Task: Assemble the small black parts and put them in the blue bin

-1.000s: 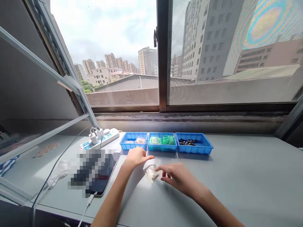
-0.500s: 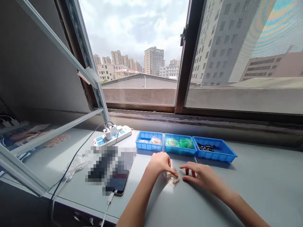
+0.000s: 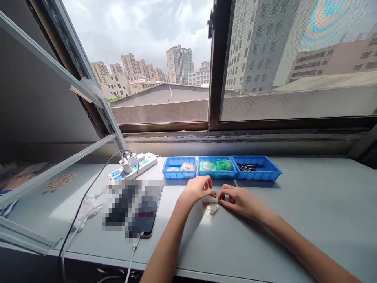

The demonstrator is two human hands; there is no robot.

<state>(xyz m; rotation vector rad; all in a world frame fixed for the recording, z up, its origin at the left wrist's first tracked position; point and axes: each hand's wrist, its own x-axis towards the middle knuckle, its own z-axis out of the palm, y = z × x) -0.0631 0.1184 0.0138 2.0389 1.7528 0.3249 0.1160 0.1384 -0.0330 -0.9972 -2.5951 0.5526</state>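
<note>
Left hand (image 3: 198,189) and right hand (image 3: 237,198) are bending their fingers toward each other around the far end of a small clear packet (image 3: 211,210). Thumbs and fingertips are standing close together, but I cannot tell whether either hand is pinching it. The packet is lying on the worktop (image 3: 318,204), between the front edge and three blue trays (image 3: 217,175) lining the back edge. The left tray (image 3: 179,175) is holding pale packets (image 3: 187,166), the middle one green packets (image 3: 224,165), and the right one small dark pieces (image 3: 246,167). Left of the trays, near the back edge, a white power strip (image 3: 141,166) is lying aslant. Nearer the front edge, a dark-screened device (image 3: 149,220), partly blurred, is resting; a white cable (image 3: 130,263) is running from it over that edge.
</note>
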